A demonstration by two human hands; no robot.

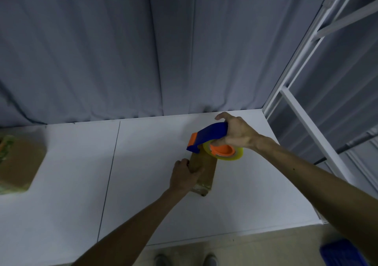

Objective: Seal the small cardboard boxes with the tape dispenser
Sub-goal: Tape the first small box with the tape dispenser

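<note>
A small brown cardboard box lies on the white table, right of centre. My left hand grips its left side and holds it down. My right hand holds the blue and orange tape dispenser by its handle, just above the box's far end. The yellowish tape roll sits on the orange hub. The dispenser's front end touches or hovers at the far edge of the box. Shiny tape shows on the box's near end.
A larger brown parcel with green-printed tape lies at the table's left edge. A grey curtain hangs behind the table. A white metal frame rises at the right. A blue object sits on the floor at bottom right.
</note>
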